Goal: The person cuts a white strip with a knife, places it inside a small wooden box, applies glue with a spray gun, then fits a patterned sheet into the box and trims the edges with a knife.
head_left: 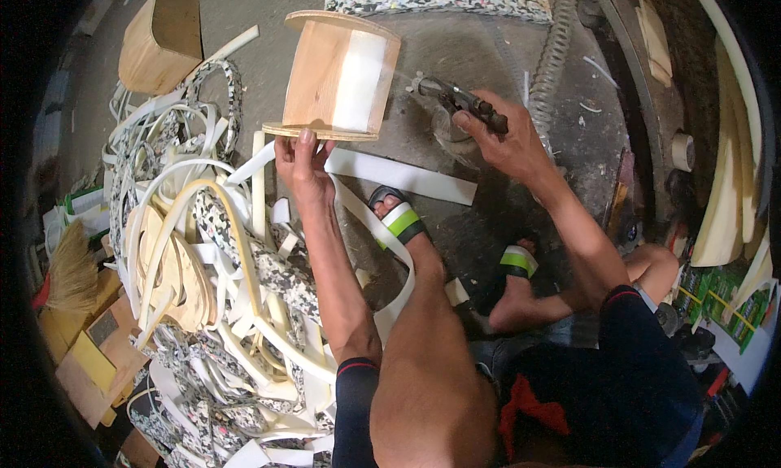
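Head view: the left hand rests its fingertips on the lower rim of a wooden spool, fingers extended upward and lightly curled against the plywood edge rather than closed around it. The spool lies on its side on the grey floor, wound with white strip material. The right hand is closed around a dark metal tool, probably pliers or cutters, though its tip is too blurred to confirm; the tool points toward the right end of the spool. A flat white strip lies on the floor between the hands, just beyond a sandalled foot. A tangled pile of white and speckled offcuts lies to the left, beside the left forearm.
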{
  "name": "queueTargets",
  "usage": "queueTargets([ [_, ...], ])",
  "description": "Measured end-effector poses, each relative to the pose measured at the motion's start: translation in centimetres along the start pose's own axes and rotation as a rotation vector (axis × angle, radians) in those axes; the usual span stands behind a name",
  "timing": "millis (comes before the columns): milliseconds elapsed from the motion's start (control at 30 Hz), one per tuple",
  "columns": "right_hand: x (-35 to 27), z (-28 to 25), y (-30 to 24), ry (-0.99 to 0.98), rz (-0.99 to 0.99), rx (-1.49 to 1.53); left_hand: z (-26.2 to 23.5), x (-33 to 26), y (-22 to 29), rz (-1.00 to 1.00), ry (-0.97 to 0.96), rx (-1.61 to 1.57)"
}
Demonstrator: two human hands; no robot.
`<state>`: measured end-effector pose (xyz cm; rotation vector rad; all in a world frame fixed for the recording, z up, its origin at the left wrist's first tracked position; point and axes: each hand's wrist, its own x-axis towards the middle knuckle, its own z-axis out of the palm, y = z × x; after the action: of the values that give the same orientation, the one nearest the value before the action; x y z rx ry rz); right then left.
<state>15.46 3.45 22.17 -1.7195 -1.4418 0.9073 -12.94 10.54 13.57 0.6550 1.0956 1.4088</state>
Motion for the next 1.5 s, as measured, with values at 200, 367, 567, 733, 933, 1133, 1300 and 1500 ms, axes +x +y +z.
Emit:
queueTargets([
  [200, 0.9, -0.5, 0.2, 0.072, -0.046, -0.059, -0.5, -0.1, -0.6, -0.024, 0.017, 0.02],
  [367, 0.9, -0.7, 1.0, 0.068, -0.045, -0.095, -0.6, -0.3, -0.9, -0.03, 0.005, 0.096],
  [567, 0.3, -1.7, 2.3, -0.055, -0.027, -0.022, 0.2, -0.7, -1.5, -0.011, 0.009, 0.081],
  [733, 0.1, -2.8, 1.8, -0.19, 0.012, 0.113, 0.9, -0.8, -1.6, -0.042, 0.031, 0.073],
  [933, -0.2, -1.5, 0.9, -0.085, 0.024, -0.08, 1.7, -1.2, -1.3, -0.029, -0.001, 0.081],
  [1133, -0.8, -2.3, 0.9, -0.248, -0.035, 0.017, 1.8, -0.7, -1.4, -0.032, 0.035, 0.112],
  [1300, -1.3, -2.6, 1.1, -0.387, 0.067, 0.145, 1.9, -0.9, -1.8, -0.051, 0.051, 0.123],
  [1500, -1.0, -2.1, 0.9, -0.182, 0.022, 0.081, 2.4, -1.4, -2.1, -0.028, -0.007, 0.152],
])
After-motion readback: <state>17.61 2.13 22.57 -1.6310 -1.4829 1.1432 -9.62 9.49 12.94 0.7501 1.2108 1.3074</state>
